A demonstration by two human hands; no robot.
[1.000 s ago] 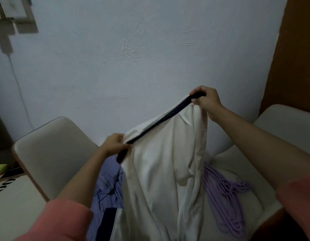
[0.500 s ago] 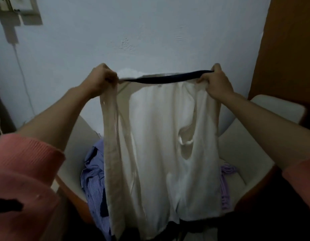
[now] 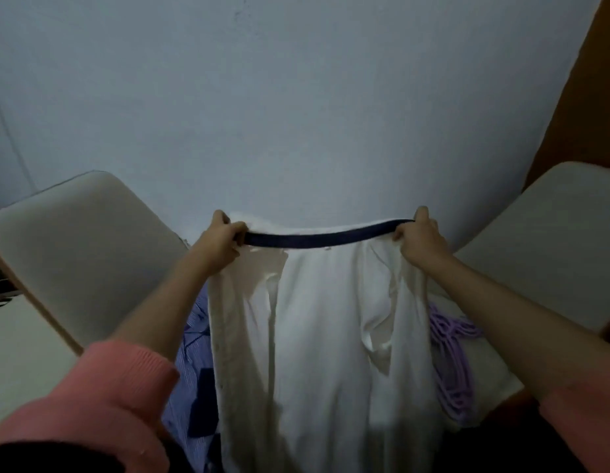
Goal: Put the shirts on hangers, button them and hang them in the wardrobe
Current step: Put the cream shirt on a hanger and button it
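Nearest the camera, your pink sleeves are framing the view, the left one filling the lower left corner and the right one just entering at the lower right edge. Between your forearms, the white shirt is hanging open and facing you, its front panels draping down past the bottom of the view. Behind it on the left, a blue striped shirt is lying crumpled, and on the right a bundle of purple hangers is resting on a pale chair seat (partly hidden by the white cloth).

Farther out, your left hand is curling its fingers round one end of the shirt's top edge, and your right hand is gripping the other end the same way. You are holding the dark navy collar band stretched between them, sagging slightly in the middle.

Beyond your hands, two pale chair backs are standing, one at the left and one at the right, in front of a plain bluish wall. A brown panel is running up the right edge.
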